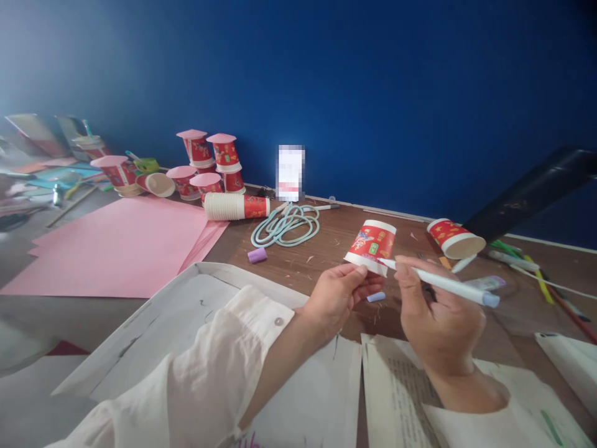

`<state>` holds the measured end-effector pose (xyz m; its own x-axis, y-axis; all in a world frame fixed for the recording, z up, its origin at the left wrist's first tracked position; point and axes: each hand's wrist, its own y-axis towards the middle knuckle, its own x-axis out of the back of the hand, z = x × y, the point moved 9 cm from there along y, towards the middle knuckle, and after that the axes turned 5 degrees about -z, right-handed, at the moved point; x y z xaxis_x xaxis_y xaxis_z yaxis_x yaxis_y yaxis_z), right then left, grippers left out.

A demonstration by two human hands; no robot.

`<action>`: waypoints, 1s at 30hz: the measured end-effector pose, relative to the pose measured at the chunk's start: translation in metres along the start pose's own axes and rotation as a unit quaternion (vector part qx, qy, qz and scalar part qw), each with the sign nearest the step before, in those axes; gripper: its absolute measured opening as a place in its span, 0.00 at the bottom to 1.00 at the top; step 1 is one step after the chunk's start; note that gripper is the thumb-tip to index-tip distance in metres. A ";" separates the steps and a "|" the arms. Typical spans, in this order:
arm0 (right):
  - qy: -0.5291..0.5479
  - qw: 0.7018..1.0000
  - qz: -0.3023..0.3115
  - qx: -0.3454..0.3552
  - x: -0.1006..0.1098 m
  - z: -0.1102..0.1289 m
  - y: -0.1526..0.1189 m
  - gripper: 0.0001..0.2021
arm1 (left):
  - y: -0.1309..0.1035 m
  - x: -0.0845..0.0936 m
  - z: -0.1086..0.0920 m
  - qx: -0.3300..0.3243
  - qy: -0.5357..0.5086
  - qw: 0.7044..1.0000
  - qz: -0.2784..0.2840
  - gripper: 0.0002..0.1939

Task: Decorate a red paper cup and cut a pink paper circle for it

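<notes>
My left hand (333, 297) pinches a red printed paper cup (373, 241) by its white rim, holding it upside down above the table. Between the fingers of my right hand (436, 320) is a white marker pen (448, 283) with a light blue end. Its tip meets, or comes very close to, the lower right of the cup's printed side. A small blue pen cap (375, 297) lies on the table just below the cup. Farther left rests a purple cap (257, 255).
Pink paper sheets (116, 249) spread at left, below several red cups with pink paper discs (224, 152). A nested cup stack (228, 206) lies beside a coiled pale cable (286, 225). Another cup (454, 238) lies on its side at right, near a dark tube (532, 193) and scattered pens.
</notes>
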<state>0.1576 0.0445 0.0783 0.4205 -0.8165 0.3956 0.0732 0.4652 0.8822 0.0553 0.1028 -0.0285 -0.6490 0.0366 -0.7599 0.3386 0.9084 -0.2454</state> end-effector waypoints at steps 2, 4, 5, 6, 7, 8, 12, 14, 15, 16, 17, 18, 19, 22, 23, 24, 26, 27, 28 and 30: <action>-0.003 1.000 -0.001 0.002 0.000 0.001 0.000 0.09 | 0.000 0.000 -0.001 -0.001 0.001 1.000 0.000 0.09; -0.009 1.000 -0.006 0.005 0.000 0.001 0.000 0.09 | 0.000 -0.001 -0.001 -0.003 0.003 1.000 0.001 0.10; -0.010 1.000 -0.009 0.007 0.000 0.001 0.000 0.09 | 0.000 -0.001 -0.001 -0.003 0.003 1.000 0.001 0.10; -0.010 1.000 -0.010 0.008 0.000 0.001 -0.001 0.09 | 0.000 0.000 -0.001 -0.003 0.003 1.000 -0.001 0.10; -0.007 1.000 -0.009 0.009 -0.001 0.001 -0.001 0.09 | 0.000 0.000 0.000 -0.002 0.002 1.000 -0.004 0.09; -0.004 1.000 -0.007 0.009 -0.002 0.001 -0.001 0.09 | 0.001 0.001 0.000 -0.002 0.001 1.000 -0.006 0.09; 0.001 1.000 0.001 0.004 -0.003 0.000 -0.001 0.09 | 0.000 0.000 0.000 -0.004 -0.001 1.000 -0.001 0.10; -0.002 1.000 0.000 0.004 -0.003 0.000 -0.001 0.09 | 0.000 0.000 0.000 -0.004 0.000 1.000 0.002 0.10; -0.004 1.000 -0.001 0.003 -0.002 0.000 -0.001 0.09 | 0.000 0.000 0.000 -0.004 0.000 1.000 0.003 0.10; -0.005 1.000 -0.002 0.003 -0.002 0.000 -0.001 0.09 | 0.000 0.000 0.000 -0.004 0.000 1.000 0.003 0.10; -0.005 1.000 -0.002 0.004 -0.002 0.000 -0.001 0.09 | 0.000 0.000 0.000 -0.004 0.000 1.000 0.003 0.10; -0.005 1.000 -0.003 0.005 -0.002 0.000 -0.001 0.09 | 0.000 0.000 0.000 -0.003 0.000 1.000 0.004 0.10; -0.005 1.000 -0.003 0.006 -0.002 0.000 -0.001 0.09 | 0.000 0.000 0.000 -0.002 0.001 1.000 0.004 0.10; 0.000 1.000 -0.004 0.005 -0.002 0.001 -0.002 0.08 | 0.000 0.000 -0.001 0.000 -0.006 1.000 -0.001 0.09; 0.001 1.000 -0.005 0.003 -0.001 0.001 -0.002 0.08 | -0.001 0.000 -0.002 0.000 -0.011 1.000 -0.003 0.09; 0.001 1.000 -0.004 0.001 -0.001 0.001 -0.001 0.08 | -0.001 0.000 -0.002 0.001 -0.015 1.000 -0.006 0.08; -0.002 1.000 -0.004 0.000 -0.001 0.001 -0.001 0.08 | -0.001 0.000 -0.002 0.004 -0.021 1.000 -0.007 0.08; -0.004 1.000 -0.005 0.001 -0.001 0.001 -0.001 0.08 | -0.001 0.000 -0.002 0.005 -0.022 1.000 -0.007 0.08; -0.004 1.000 -0.003 0.002 -0.001 0.002 -0.001 0.08 | -0.001 0.001 -0.002 0.006 -0.023 1.000 -0.008 0.08; -0.002 1.000 -0.002 0.005 -0.001 0.002 -0.001 0.07 | 0.000 0.001 -0.002 0.006 -0.024 1.000 -0.011 0.07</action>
<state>0.1553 0.0445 0.0775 0.4176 -0.8189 0.3937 0.0646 0.4590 0.8861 0.0530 0.1034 -0.0280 -0.6235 -0.0035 -0.7818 0.3333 0.9034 -0.2698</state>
